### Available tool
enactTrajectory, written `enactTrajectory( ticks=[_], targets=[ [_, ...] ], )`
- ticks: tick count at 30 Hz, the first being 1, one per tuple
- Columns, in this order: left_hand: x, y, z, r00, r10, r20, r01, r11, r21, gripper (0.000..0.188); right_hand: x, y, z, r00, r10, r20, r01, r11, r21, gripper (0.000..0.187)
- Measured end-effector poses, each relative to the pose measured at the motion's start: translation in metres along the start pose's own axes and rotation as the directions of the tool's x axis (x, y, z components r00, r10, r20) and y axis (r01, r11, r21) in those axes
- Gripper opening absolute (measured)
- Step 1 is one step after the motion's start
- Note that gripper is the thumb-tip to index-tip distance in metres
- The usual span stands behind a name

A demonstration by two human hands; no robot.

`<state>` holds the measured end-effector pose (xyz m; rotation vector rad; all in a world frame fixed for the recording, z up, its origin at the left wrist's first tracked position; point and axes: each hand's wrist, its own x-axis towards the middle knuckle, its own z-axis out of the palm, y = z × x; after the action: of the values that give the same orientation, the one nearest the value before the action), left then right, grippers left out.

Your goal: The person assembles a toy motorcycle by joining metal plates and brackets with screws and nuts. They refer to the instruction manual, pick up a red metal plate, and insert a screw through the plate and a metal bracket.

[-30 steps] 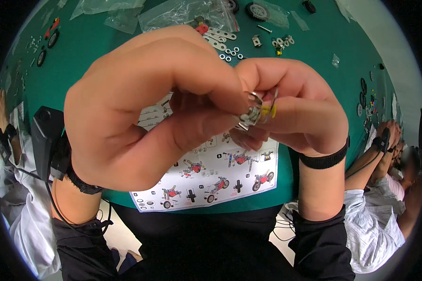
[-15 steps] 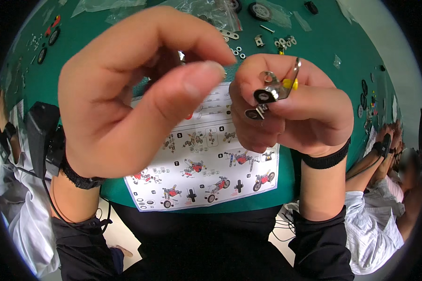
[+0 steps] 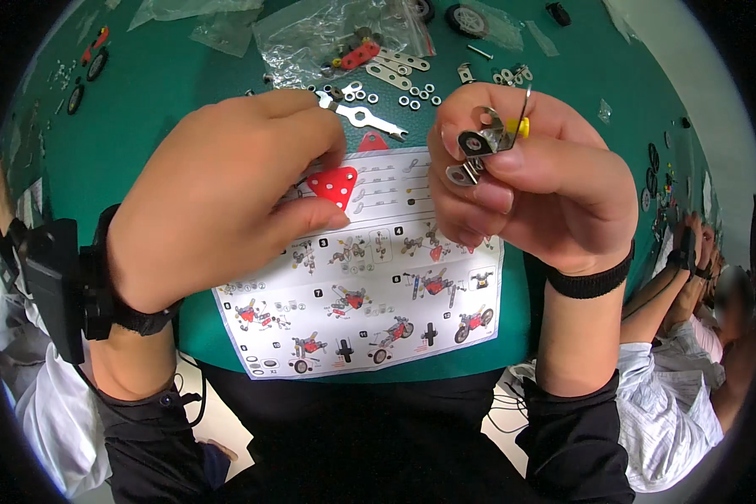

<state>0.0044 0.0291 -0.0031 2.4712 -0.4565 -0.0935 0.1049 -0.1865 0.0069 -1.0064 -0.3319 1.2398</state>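
Note:
My left hand (image 3: 218, 189) is low over the printed instruction sheet (image 3: 370, 336), its fingers curled round a red triangular plate (image 3: 334, 186) with holes. The thumb touches the plate's lower corner; the other fingertips are partly hidden. Raised at the right, my right hand (image 3: 538, 176) pinches a small assembly of bent metal brackets (image 3: 483, 143) between thumb and fingers. A yellow piece (image 3: 521, 127) sticks out of the bracket's side. Another red plate (image 3: 373, 143) lies partly under the sheet's top edge.
Beyond the sheet lie a flat metal spanner (image 3: 361, 113), several nuts (image 3: 416, 99) and perforated metal strips (image 3: 389, 76). A clear plastic bag (image 3: 302, 42) and a black wheel (image 3: 466, 21) are farther back. Other people's hands (image 3: 697, 239) are at the right edge of the green table (image 3: 563, 76).
My left hand has moved down and away from the bracket assembly to the red triangular plate on the sheet. My right hand stays nearly in place, still holding the brackets.

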Motion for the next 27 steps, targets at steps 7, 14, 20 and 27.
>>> enactTrajectory(
  ticks=[7, 14, 20, 27],
  targets=[
    [-0.003, 0.007, 0.006, 0.998, -0.051, -0.034, 0.050, 0.998, -0.029, 0.028, 0.000, 0.003, 0.006, 0.998, -0.019, -0.061, 0.015, 0.997, -0.070, 0.028],
    [-0.007, 0.009, 0.006, 0.998, -0.038, -0.048, 0.032, 0.992, -0.126, 0.023, 0.001, 0.004, 0.008, 0.999, -0.037, -0.036, 0.034, 0.996, -0.088, 0.029],
    [-0.006, 0.006, 0.013, 0.994, -0.042, -0.103, 0.018, 0.975, -0.220, 0.024, 0.000, 0.006, 0.008, 0.998, -0.039, -0.049, 0.034, 0.995, -0.095, 0.029],
    [-0.007, 0.006, 0.009, 0.991, -0.119, -0.059, 0.094, 0.943, -0.319, 0.021, -0.001, 0.005, 0.008, 0.998, -0.048, -0.047, 0.042, 0.992, -0.120, 0.029]
  ],
)
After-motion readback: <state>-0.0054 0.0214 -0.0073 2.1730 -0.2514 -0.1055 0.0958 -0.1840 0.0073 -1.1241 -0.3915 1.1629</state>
